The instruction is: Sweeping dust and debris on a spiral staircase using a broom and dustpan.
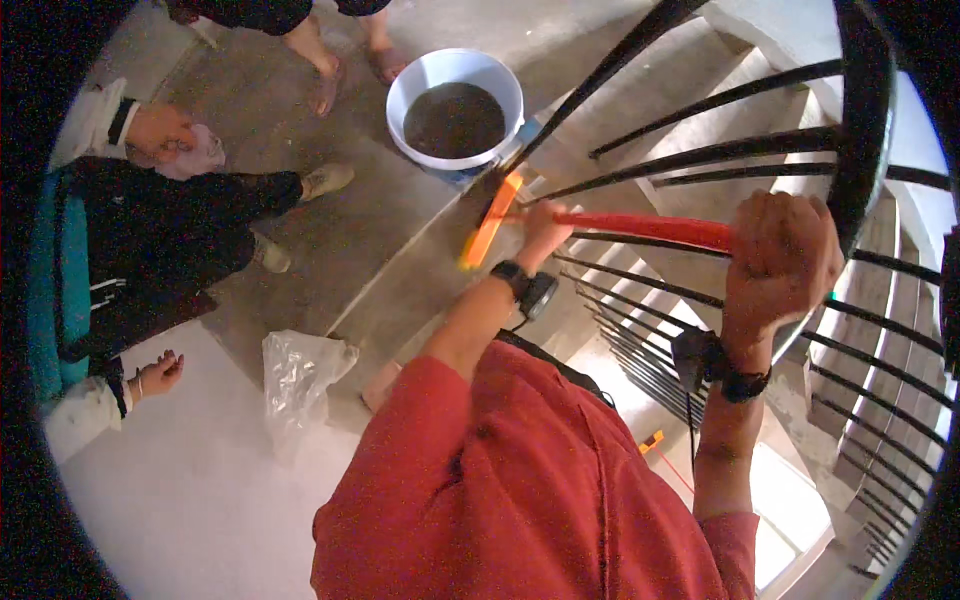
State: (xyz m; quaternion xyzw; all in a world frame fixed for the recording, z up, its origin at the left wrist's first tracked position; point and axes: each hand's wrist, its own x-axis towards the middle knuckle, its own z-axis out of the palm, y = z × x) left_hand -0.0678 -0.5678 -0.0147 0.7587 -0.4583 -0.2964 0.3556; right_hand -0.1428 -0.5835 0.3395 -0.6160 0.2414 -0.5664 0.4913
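Observation:
A broom with a red handle (652, 226) and an orange head (491, 223) slants across in front of me. My left hand (547, 231) is closed around the lower part of the handle, close to the head. Higher up, the handle's end is in my right hand (780, 255), which is in a fist beside the dark handrail (862, 150). The broom head is low near the floor; whether it touches is unclear. Just beyond it stands a white plastic bucket (397, 124) with dark contents (454, 120). Both my wrists carry strapped-on black devices.
Black railing bars (720, 150) run along the right, with concrete stairs (697, 82) behind. A clear plastic bag (304, 375) lies at left. One person (187, 232) at left holds a crumpled pale item (199, 154); another person's feet (326, 82) are near the bucket.

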